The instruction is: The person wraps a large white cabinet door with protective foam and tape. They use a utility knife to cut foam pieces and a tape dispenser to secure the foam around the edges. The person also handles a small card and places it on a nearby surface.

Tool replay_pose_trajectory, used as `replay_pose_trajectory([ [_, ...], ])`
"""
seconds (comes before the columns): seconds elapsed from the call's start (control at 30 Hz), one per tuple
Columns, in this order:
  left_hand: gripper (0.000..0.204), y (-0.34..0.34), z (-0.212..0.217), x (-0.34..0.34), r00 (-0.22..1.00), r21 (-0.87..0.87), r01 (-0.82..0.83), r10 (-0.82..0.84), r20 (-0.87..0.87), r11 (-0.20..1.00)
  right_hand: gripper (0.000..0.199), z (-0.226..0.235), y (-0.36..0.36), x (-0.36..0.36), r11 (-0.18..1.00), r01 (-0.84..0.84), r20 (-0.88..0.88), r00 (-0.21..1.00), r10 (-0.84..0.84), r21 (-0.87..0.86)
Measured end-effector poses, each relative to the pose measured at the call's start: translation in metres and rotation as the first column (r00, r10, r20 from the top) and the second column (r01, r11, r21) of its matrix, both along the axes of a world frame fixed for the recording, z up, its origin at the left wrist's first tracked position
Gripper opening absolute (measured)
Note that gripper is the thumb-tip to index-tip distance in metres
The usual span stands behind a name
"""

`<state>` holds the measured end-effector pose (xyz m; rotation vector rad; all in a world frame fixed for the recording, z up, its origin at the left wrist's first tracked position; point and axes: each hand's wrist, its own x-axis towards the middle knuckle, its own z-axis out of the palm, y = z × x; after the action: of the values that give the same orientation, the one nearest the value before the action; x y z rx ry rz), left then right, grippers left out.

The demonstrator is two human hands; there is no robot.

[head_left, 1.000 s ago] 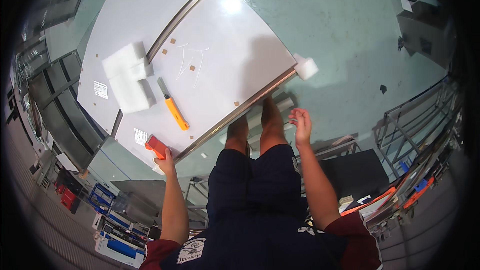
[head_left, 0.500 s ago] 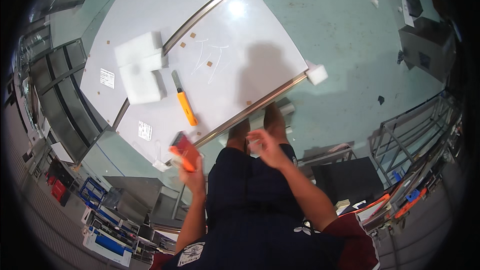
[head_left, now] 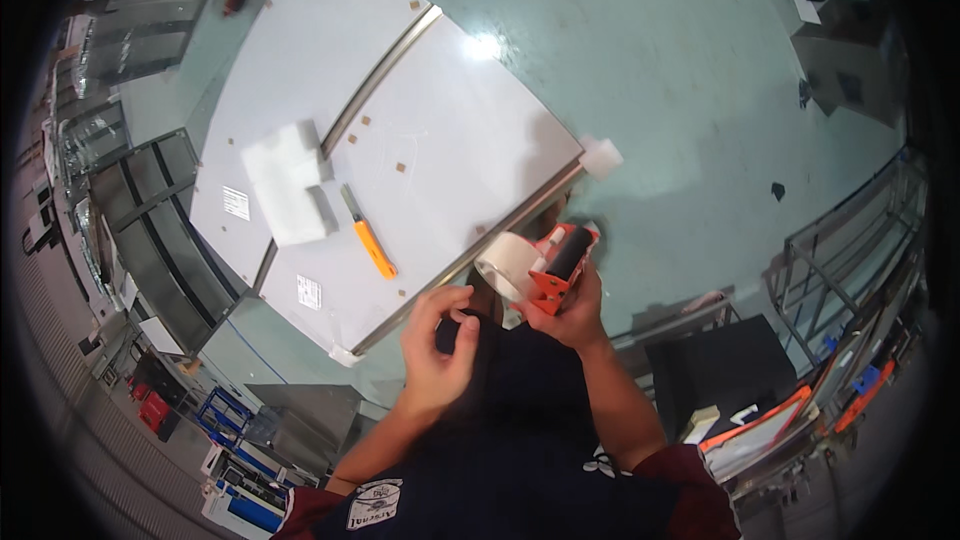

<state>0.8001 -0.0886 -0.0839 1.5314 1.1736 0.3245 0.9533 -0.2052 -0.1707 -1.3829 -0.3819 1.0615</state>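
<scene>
While the right hand [head_left: 578, 314] has its grip closed round the tape dispenser [head_left: 552, 285] by the panel [head_left: 470, 130], the half-curled left hand [head_left: 437, 350] seems empty; a foam block [head_left: 602, 157] already sits at the panel's right corner, foam pieces [head_left: 285, 185] atop it look unfitted.

A workshop or factory floor: smooth pale-green flooring [head_left: 660, 70] surrounds large, flat, pale-grey panels [head_left: 455, 130] with metal edging [head_left: 385, 72], an orange-handled utility knife [head_left: 374, 250] lying on top. A grey tubular metal rack [head_left: 853, 232] stands at right, dark metal-framed panels [head_left: 150, 205] at left; a red handheld tape dispenser [head_left: 555, 282] is in hand.
</scene>
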Motion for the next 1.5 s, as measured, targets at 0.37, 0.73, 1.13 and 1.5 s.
replay_pose_trajectory([
  [0.37, 0.035, 0.043, 0.0, 0.011, 0.989, -0.64, 0.119, -0.148, 0.008, 0.759, 0.074, 0.038, 0.004, 0.012, 0.951, -0.255, 0.518, 0.798, 0.309, -0.174],
  [0.73, 0.031, 0.051, -0.036, -0.041, 0.988, -0.694, 0.145, -0.141, 0.063, 0.705, 0.066, 0.07, 0.019, 0.01, 0.841, -0.495, 0.446, 0.716, 0.536, -0.216],
  [1.13, 0.017, 0.053, -0.026, -0.049, 0.989, -0.601, 0.023, -0.107, -0.104, 0.799, 0.083, 0.043, 0.0, 0.003, 0.807, -0.566, 0.203, 0.781, 0.59, -0.167],
  [1.5, 0.019, 0.042, -0.03, -0.001, 0.908, -0.48, 0.221, -0.359, -0.217, 0.849, 0.075, 0.028, -0.052, 0.001, 0.893, -0.441, -0.084, 0.897, 0.435, -0.092],
])
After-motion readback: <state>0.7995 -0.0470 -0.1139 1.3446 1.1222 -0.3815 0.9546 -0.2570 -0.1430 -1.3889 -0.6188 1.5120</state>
